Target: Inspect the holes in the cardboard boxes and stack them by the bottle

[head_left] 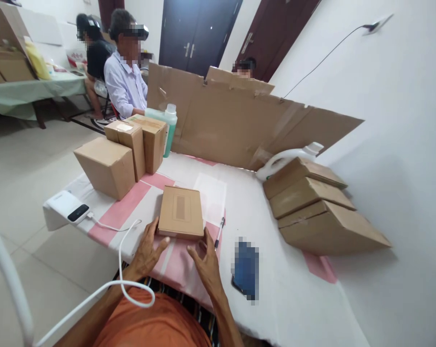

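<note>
Left hand [147, 250] and right hand [207, 262] are both spread, thumbs away from fingers, at the near corners of a flat box [180, 212] lying towards the table's [279, 299] near edge; whether the fingertips press on it, I cannot tell. At the left edge sits a power bank [60, 204]; the white cable [120, 255] loops by the left forearm, so a snag could drag the power bank off. Three upright boxes [137, 147] stand farther back, and a hard knock might topple one. A loose grip could let the flat box slip. Just beside the right fingers, a pen [219, 233] could roll if brushed; farther right, a wide forearm swing might push the phone [245, 271].
</note>
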{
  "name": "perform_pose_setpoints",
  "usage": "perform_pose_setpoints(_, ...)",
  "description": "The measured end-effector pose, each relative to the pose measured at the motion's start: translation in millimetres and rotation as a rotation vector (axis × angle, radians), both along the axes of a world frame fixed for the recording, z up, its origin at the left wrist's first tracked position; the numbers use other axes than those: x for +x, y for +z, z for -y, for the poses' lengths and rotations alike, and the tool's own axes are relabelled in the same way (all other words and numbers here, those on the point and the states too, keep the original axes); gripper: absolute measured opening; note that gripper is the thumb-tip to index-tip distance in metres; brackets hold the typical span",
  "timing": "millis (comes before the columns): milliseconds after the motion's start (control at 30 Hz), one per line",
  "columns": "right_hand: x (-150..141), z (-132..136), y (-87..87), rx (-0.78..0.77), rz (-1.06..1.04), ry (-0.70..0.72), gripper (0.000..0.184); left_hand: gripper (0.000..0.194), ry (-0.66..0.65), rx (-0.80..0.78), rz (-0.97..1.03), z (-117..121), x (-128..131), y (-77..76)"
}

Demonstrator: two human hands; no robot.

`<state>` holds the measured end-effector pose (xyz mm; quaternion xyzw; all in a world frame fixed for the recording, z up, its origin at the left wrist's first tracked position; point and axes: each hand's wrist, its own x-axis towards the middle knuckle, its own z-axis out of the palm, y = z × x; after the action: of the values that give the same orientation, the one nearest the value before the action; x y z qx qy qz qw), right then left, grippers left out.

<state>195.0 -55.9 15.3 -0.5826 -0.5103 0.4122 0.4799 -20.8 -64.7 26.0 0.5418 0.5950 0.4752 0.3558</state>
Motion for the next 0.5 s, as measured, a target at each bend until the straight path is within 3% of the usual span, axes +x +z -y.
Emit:
perform_pose_setpoints(133, 8, -9, 23.7, 0.065, 0.010, -0.038, 0.055, 0.073, -0.035, 0.106, -0.136, 8, 4, 15.9)
perform_pose_setpoints(200, 17, -16, 38.9, 0.073, 0.048, -0.118, 0.049, 0.074, -0.052, 0.224, -0.211, 13, 12, 25.5)
perform_pose_setpoints(367, 48, -35, 59.3, 0.097, -0.038, -0.213, 0.053, 0.083, -0.142, 0.438, -0.410, 33, 50, 39.7)
perform_pose_setpoints(500, 60, -38, 58.0, -0.026, -0.140, -0.126, 0.072, 0.078, -0.349, 0.591, -0.508, 46, 75, 37.4)
